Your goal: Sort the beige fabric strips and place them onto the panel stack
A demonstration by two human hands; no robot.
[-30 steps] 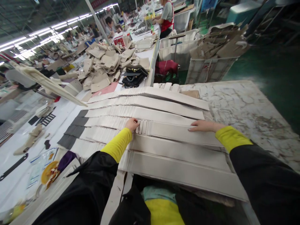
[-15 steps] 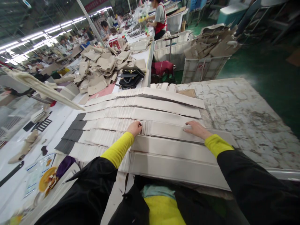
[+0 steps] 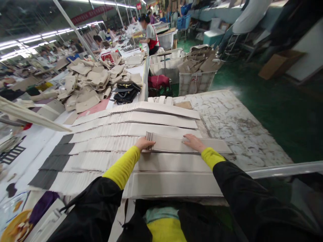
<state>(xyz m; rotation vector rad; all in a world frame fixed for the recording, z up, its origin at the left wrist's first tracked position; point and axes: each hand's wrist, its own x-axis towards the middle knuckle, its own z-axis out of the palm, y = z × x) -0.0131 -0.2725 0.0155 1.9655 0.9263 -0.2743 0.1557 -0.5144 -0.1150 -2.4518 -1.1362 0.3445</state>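
Rows of overlapping off-white flat strips [image 3: 161, 119] lie fanned across the table in front of me. My left hand [image 3: 145, 143] is closed on the left ends of a small bundle of these strips [image 3: 169, 143], thumb on the near side. Their stepped ends stand up slightly at my fingers. Over the middle of the same bundle, my right hand [image 3: 193, 142] is bent with its fingers at the top face and far edge; its grip underneath is hidden. Two more rows, a nearer strip row [image 3: 174, 184] among them, lie between the bundle and my body.
Dark grey ends [image 3: 54, 160] show at the rows' left. Behind are a heap of beige pieces [image 3: 88, 80] and a black bag [image 3: 126, 91]. A worn whitish board [image 3: 227, 117] extends right, with a metal rail [image 3: 285, 169] nearby. Filled crates [image 3: 195, 82] stand on the floor.
The view has swung to the right. My left hand has taken hold of the bundle's left ends, and the bundle now sits raised and apart from its row. My right hand has moved closer to the left.
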